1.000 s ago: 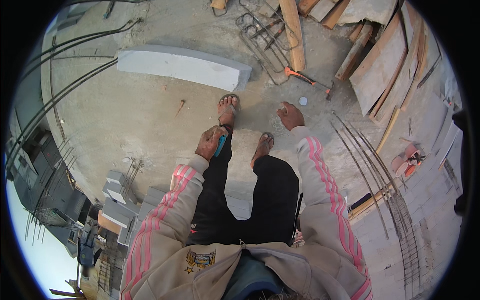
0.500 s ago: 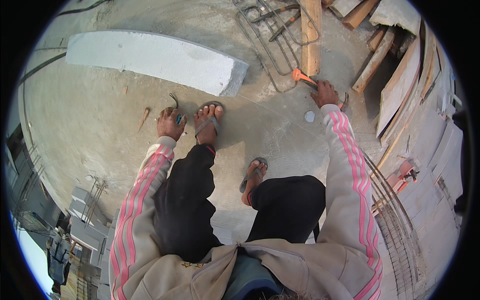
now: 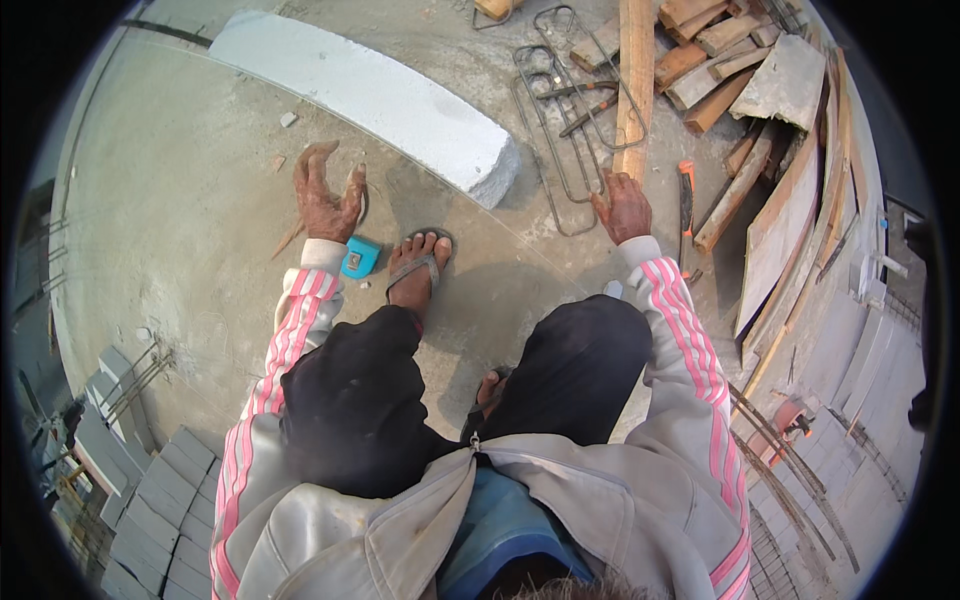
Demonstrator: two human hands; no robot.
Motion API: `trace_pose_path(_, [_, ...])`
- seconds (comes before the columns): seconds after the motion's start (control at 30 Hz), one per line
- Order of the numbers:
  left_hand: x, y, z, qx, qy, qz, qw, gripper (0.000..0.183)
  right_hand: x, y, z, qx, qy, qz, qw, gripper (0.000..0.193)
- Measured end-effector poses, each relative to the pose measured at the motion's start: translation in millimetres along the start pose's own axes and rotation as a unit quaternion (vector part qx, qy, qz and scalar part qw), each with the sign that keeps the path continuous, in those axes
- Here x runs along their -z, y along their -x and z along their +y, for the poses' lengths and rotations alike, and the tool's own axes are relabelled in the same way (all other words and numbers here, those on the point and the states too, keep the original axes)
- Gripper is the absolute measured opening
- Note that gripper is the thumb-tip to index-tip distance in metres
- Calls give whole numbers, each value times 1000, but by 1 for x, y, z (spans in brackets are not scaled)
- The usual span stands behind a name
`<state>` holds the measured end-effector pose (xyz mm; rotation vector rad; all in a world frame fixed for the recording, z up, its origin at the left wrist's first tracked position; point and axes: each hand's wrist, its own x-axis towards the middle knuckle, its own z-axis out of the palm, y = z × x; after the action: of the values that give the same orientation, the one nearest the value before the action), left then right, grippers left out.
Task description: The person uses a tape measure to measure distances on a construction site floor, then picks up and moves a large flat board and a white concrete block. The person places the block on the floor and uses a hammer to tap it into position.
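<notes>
My left hand (image 3: 325,198) is open above the floor, its fingers spread and nothing in them. Just below its wrist lies a turquoise tape measure (image 3: 361,257), next to my sandalled left foot (image 3: 412,275). A long white lightweight block (image 3: 370,105) lies on the floor ahead, between and beyond my hands. My right hand (image 3: 622,208) hangs open with loosely bent fingers by the near end of bent steel bar loops (image 3: 556,150), holding nothing that I can see. To its right a hammer with an orange-and-black handle (image 3: 686,205) rests on the floor.
A wooden plank (image 3: 634,95) lies along the metal loops, with dark-handled pliers-like tools (image 3: 580,105) among them. Timber offcuts (image 3: 700,65) and long boards (image 3: 790,215) are piled at the right. Grey blocks (image 3: 165,510) are stacked at lower left; rebar (image 3: 800,490) lies at lower right.
My left hand has let go of the tape measure and moved forward, opening. My right hand has left the hammer and moved left toward the steel loops.
</notes>
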<state>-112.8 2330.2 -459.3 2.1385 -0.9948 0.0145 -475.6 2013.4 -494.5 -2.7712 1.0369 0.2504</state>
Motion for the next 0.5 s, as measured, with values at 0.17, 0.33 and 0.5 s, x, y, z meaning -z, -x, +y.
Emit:
trace_pose_path(0.17, [24, -69, 42, -167, -140, -126, 968, 96, -26, -25, -82, -28, 30, -102, 994, 85])
trace_pose_path(0.33, [24, -121, 58, -246, -330, -279, 868, 128, -46, -24, -63, -37, 46, -111, 992, 68])
trace_pose_path(0.5, [11, -152, 64, -251, -343, -406, 809, 130, -40, -4, -33, -120, 121, -99, 980, 50])
